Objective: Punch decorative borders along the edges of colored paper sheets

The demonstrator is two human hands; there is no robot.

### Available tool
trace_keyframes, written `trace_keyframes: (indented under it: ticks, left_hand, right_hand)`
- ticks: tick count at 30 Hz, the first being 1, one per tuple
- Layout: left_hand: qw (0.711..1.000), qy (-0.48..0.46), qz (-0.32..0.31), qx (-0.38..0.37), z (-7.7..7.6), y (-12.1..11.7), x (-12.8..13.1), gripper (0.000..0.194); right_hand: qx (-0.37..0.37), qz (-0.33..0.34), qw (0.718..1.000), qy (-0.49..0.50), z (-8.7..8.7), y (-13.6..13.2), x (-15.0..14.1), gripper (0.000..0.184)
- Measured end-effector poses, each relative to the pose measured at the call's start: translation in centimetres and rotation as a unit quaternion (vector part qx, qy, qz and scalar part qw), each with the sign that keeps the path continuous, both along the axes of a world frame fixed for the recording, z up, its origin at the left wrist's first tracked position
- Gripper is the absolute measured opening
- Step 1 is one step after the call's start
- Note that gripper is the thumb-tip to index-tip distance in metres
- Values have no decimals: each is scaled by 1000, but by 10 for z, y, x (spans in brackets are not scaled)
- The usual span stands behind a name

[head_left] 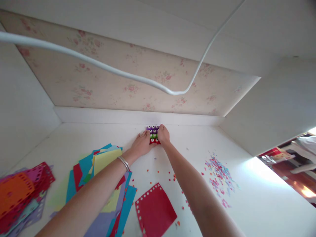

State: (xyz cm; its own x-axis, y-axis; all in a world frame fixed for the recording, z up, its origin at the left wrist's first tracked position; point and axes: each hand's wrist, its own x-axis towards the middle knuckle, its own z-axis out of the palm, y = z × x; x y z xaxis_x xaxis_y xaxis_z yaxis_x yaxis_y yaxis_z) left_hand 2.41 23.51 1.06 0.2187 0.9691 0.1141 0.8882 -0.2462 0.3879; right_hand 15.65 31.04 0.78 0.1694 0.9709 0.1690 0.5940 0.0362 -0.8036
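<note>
A tight block of small paper punches (pixel 153 135) in purple, green and red, with round white dark-centred tops, stands on the white tabletop near the back wall. My left hand (pixel 142 144) lies along its left side, the thumb at the near edge. Curled against the right side is my right hand (pixel 163 134), so the block is held between both hands. My fingertips partly hide the outer punches. Nearer to me lies a red sheet of paper (pixel 159 210) with small shaped holes along two edges.
Under my left forearm is a pile of coloured paper (pixel 107 161). Punched sheets (pixel 17 189) are stacked at the far left. Tiny paper confetti (pixel 218 176) lies heaped at the right, with loose bits around the red sheet. A white cable (pixel 138 78) crosses overhead.
</note>
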Motion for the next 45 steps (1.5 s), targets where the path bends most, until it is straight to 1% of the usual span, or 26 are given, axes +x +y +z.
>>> trace_keyframes:
  ticks: [4,7,11,13,14,16,17,19,20,22,24,25,27,29,31,34,36,38,40,42,43,45]
  left_hand:
    - [1000,1,6,3,0,4,-16,74]
    - [1000,3,11,6,1,3,-19,74]
    - [1000,2,15,7,7,-2,-25,84]
    - [1000,-4,16,14,15,-11,-35,86]
    - [1000,-8,17,19,20,-18,-41,83]
    - [999,-19,22,38,32,-41,-56,66]
    - [998,-26,25,48,37,-57,-63,54]
    - [997,-39,17,60,45,-98,-73,37]
    - [997,-43,5,61,46,-122,-76,32]
    - [994,-67,-46,70,44,-171,-77,27]
    - [991,-81,-80,71,37,-212,-74,22]
    - [990,-87,-76,84,32,-228,-71,21]
    - [990,-88,-78,83,24,-248,-67,19]
    - [991,-78,-84,76,17,-254,-63,20]
    - [991,-60,-87,79,13,-251,-60,20]
    - [992,-37,-86,89,12,-246,-57,20]
    - [992,-30,-84,88,13,-245,-55,20]
    - [992,-30,-83,85,13,-246,-54,20]
    - [993,-28,-82,77,14,-247,-53,20]
    - [994,-24,-82,67,15,-248,-53,20]
    - [994,-22,-83,63,15,-248,-53,20]
    - [995,-17,-83,58,16,-248,-54,20]
  right_hand:
    - [8,7,1000,12,0,6,-19,36]
    - [13,17,999,31,3,6,-22,34]
    - [28,31,997,66,12,-3,-10,33]
    - [39,35,995,85,17,-16,4,33]
    - [42,40,994,95,19,-26,12,34]
    - [41,56,991,117,22,-52,32,37]
    - [37,67,989,128,22,-67,42,40]
    - [23,86,985,145,21,-103,60,43]
    - [13,98,984,148,19,-123,68,41]
    - [-4,121,982,147,16,-161,80,35]
    - [-19,159,977,139,12,-194,85,30]
    - [-23,178,975,134,10,-207,86,27]
    - [-20,221,969,108,6,-227,84,24]
    - [-7,263,963,58,4,-236,80,25]
    - [10,281,960,13,4,-238,76,28]
    - [41,250,967,-2,8,-235,76,32]
    - [86,254,963,-16,14,-234,80,36]
    - [129,307,942,-43,19,-234,84,44]
    - [141,389,906,-86,24,-236,86,52]
    - [133,444,875,-142,27,-238,85,46]
    - [133,452,866,-169,28,-240,84,40]
    - [148,432,863,-216,30,-241,82,27]
